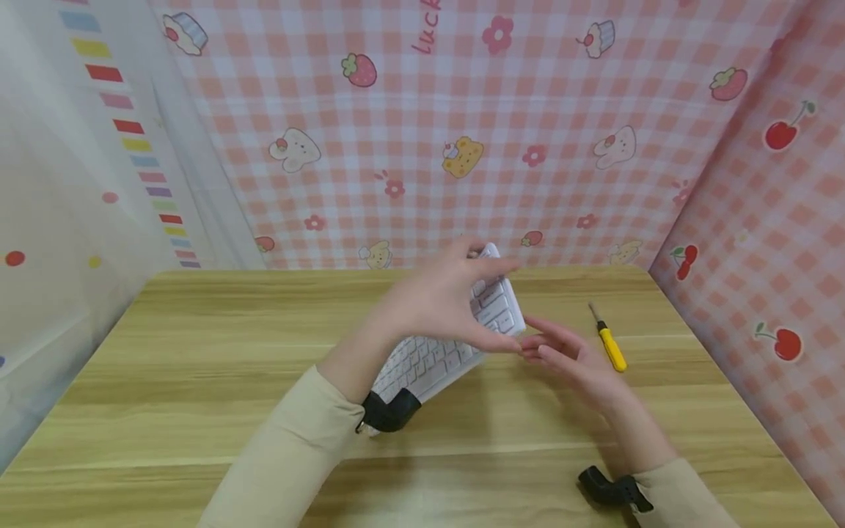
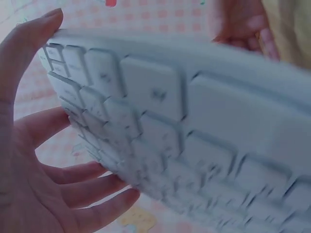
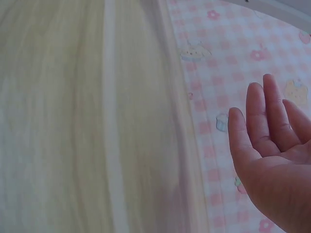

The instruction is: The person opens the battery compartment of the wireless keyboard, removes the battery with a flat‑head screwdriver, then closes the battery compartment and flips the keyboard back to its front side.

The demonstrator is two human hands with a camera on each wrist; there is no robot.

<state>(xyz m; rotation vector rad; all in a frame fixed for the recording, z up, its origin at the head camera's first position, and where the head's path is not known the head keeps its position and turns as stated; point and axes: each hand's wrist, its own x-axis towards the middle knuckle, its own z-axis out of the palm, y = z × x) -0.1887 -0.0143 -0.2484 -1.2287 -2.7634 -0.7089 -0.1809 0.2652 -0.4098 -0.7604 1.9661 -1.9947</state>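
A white keyboard [image 1: 429,367] is held tilted above the table, its keys facing back toward the person. My left hand [image 1: 436,297] grips it near its right end, thumb on one long edge and fingers on the opposite one. The left wrist view shows the keyboard's keys [image 2: 155,97] close up, with the left hand [image 2: 43,165] curled about its edges. My right hand [image 1: 581,363] is beside the keyboard's lower right corner, holding nothing; whether its fingertips touch the corner cannot be told. In the right wrist view, the right hand [image 3: 277,150] has its fingers extended and relaxed.
A screwdriver [image 1: 612,347] with a yellow and black handle lies on the wooden table [image 1: 264,389], to the right of the right hand. Pink checked cloth [image 1: 409,95] hangs behind the table and along its right side; pale cloth [image 1: 86,242] hangs on the left.
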